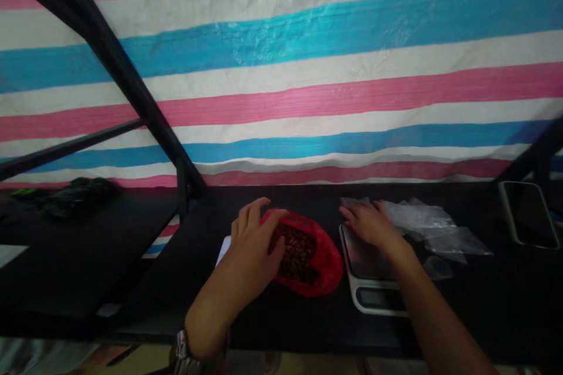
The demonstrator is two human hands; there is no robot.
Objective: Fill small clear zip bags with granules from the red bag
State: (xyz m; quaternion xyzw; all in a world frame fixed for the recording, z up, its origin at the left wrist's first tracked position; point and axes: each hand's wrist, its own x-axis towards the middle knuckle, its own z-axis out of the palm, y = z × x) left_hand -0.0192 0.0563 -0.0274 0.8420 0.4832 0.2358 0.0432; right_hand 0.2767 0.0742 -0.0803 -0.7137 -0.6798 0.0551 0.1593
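Okay, silver watch (pixel 183 351) nearest | scale (pixel 368 262) on the black worktop (pixel 152 290), just right of an open red bag (pixel 331 263) of dark bits (pixel 299 249) | left hand (pixel 253 246) at the bag's left rim, grip spread apart | right hand (pixel 370 222) over the scale's far part by clear bags (pixel 422 218), can't tell if its grip's closed | striped sheet (pixel 308 91) behind

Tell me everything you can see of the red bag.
The red bag looks like thin plastic. It sits on the black table, mouth open, holding small dark-brown pieces. The left hand is over its left rim, thumb by the opening. The scale stands close on its right; whether they touch is unclear.
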